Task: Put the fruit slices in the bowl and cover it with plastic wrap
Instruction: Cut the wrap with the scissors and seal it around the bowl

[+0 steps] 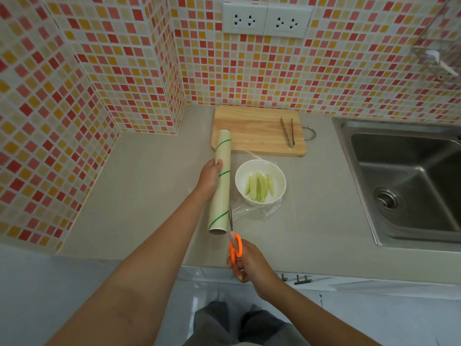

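A white bowl (261, 181) on the counter holds several pale green fruit slices (259, 187). A sheet of clear plastic wrap (252, 211) lies over and around the bowl and runs left to the roll. My left hand (210, 179) grips the plastic wrap roll (221, 186), a cream tube with green stripes, just left of the bowl. My right hand (249, 263) holds orange-handled scissors (235, 247). Their blades point away from me, at the wrap beside the roll's near end.
A wooden cutting board (254, 128) with metal tongs (288, 132) on it lies behind the bowl against the tiled wall. A steel sink (409, 181) is sunk into the counter at the right. The counter's front edge runs just below my right hand.
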`<state>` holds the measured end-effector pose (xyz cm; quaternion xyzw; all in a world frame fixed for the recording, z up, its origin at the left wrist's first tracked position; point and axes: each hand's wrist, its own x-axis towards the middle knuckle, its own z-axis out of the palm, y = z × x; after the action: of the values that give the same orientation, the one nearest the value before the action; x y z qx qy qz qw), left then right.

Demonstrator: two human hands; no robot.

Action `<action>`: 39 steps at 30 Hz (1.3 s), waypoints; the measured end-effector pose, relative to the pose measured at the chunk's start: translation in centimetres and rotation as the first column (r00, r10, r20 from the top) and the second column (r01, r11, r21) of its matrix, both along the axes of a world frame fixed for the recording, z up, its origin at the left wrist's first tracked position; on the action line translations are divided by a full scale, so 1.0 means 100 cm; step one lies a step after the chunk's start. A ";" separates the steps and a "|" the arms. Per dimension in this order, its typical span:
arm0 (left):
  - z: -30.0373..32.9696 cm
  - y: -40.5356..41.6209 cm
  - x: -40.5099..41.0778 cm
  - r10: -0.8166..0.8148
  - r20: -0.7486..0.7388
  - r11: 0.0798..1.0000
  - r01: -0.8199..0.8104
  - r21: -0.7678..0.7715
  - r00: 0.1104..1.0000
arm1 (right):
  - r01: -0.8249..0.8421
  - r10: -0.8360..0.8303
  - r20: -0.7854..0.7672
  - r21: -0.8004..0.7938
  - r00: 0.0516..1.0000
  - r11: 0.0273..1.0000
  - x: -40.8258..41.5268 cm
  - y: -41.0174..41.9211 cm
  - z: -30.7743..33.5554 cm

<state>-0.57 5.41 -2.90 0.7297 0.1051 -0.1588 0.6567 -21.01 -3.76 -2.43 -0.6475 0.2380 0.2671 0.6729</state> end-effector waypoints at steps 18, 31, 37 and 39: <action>0.003 -0.001 -0.006 0.021 -0.021 0.998 -0.022 -0.066 1.000 | 0.046 -0.042 0.134 -0.031 0.990 0.998 0.039 -0.002 -0.001; 0.001 0.002 -0.005 0.027 0.003 0.999 -0.027 -0.039 1.000 | 0.063 -0.057 0.185 -0.022 0.981 0.998 0.059 -0.004 0.005; 0.000 0.001 -0.006 0.014 0.018 0.998 -0.013 -0.063 1.000 | 0.057 -0.049 0.206 -0.032 0.977 0.998 0.070 -0.005 0.006; 0.001 0.001 -0.006 0.014 0.021 0.997 -0.012 -0.071 1.000 | 0.061 -0.051 0.213 -0.041 0.976 0.997 0.073 -0.005 0.005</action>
<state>-1.15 5.56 -2.85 0.7068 0.0971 -0.1506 0.6843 -13.73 -4.28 -1.93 -0.6809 0.1896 0.1719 0.6862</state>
